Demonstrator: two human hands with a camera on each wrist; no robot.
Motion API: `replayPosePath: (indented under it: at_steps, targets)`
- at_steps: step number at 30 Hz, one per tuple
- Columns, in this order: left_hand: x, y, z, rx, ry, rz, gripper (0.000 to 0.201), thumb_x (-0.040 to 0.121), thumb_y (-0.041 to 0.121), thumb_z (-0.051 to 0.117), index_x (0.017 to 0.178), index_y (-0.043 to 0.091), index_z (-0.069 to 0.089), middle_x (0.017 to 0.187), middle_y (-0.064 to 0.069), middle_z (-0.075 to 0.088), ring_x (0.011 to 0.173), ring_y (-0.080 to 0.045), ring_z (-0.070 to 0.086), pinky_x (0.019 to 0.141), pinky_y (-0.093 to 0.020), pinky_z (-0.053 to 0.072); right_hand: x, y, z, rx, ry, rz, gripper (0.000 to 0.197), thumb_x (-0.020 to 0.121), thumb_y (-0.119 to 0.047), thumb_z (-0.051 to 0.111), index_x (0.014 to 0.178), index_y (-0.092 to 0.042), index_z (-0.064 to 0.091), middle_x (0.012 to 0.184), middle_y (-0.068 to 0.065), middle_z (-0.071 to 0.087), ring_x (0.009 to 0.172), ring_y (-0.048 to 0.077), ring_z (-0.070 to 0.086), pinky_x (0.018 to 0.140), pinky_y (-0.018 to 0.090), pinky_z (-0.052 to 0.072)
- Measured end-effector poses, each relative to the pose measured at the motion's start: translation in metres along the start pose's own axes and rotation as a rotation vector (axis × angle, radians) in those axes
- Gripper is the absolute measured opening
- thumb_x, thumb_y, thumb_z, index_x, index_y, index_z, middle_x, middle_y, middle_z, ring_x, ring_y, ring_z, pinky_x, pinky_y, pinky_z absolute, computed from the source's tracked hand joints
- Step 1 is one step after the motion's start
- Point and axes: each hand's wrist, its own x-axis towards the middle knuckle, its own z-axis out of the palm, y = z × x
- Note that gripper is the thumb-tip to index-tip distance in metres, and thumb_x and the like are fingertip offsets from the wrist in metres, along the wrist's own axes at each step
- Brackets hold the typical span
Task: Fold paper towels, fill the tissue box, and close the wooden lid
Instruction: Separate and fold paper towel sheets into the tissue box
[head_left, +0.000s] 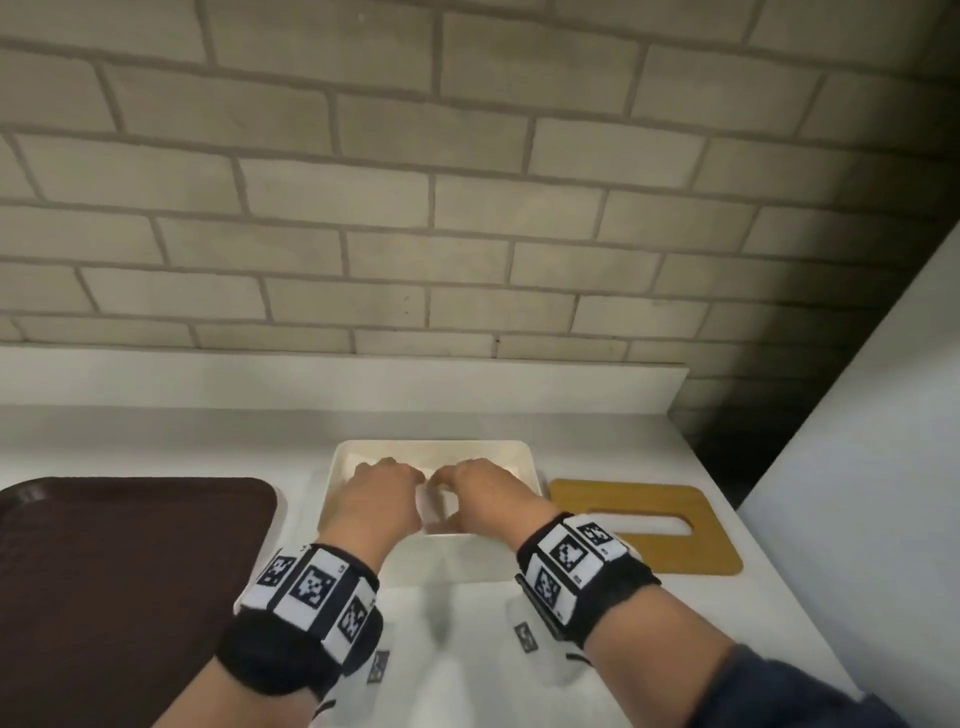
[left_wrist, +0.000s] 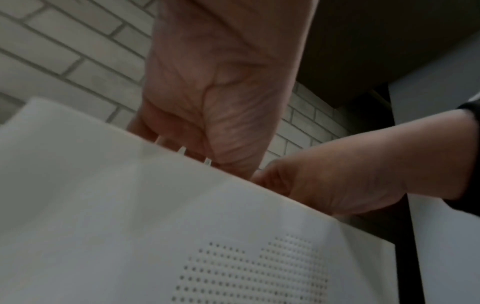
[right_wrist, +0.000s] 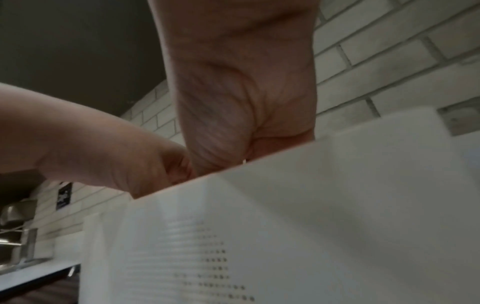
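Note:
A white tissue box (head_left: 525, 458) stands open on the counter, its perforated front wall (left_wrist: 155, 226) filling the lower part of both wrist views. Both hands reach down into it side by side. My left hand (head_left: 400, 480) and right hand (head_left: 465, 488) have their fingers curled around a folded white paper towel (head_left: 432, 501) between them. From the wrist views the fingertips are hidden behind the box wall (right_wrist: 337, 205). The wooden lid (head_left: 701, 545), with a long slot, lies flat on the counter just right of the box.
A dark brown tray (head_left: 130, 571) lies to the left of the box. A brick wall (head_left: 467, 208) rises behind a low white ledge. A tall white panel (head_left: 857, 467) bounds the counter on the right. Metal fixtures (right_wrist: 15, 236) show far left.

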Motion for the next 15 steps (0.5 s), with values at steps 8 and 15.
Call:
replayPosePath:
  at_steps: [8, 15]
  targets:
    - [0.010, -0.010, 0.005, 0.092, -0.159, -0.059, 0.052, 0.090, 0.031, 0.052, 0.140, 0.020, 0.044, 0.141, -0.002, 0.048, 0.129, -0.022, 0.047, 0.107, -0.037, 0.040, -0.004, 0.020, 0.001, -0.127, -0.078, 0.072, 0.058, 0.087, -0.013, 0.063, 0.141, -0.014, 0.041, 0.146, 0.003, 0.043, 0.134, 0.023, 0.038, 0.109, 0.031, 0.032]
    - [0.010, -0.010, 0.003, 0.055, -0.169, -0.073, 0.047, 0.091, 0.026, 0.051, 0.137, 0.017, 0.046, 0.139, -0.002, 0.051, 0.126, -0.023, 0.050, 0.100, -0.034, 0.044, -0.059, 0.015, -0.020, 0.161, 0.361, 0.132, 0.028, 0.089, -0.016, 0.058, 0.117, -0.018, 0.061, 0.112, 0.001, 0.064, 0.104, 0.017, 0.058, 0.088, 0.027, 0.045]
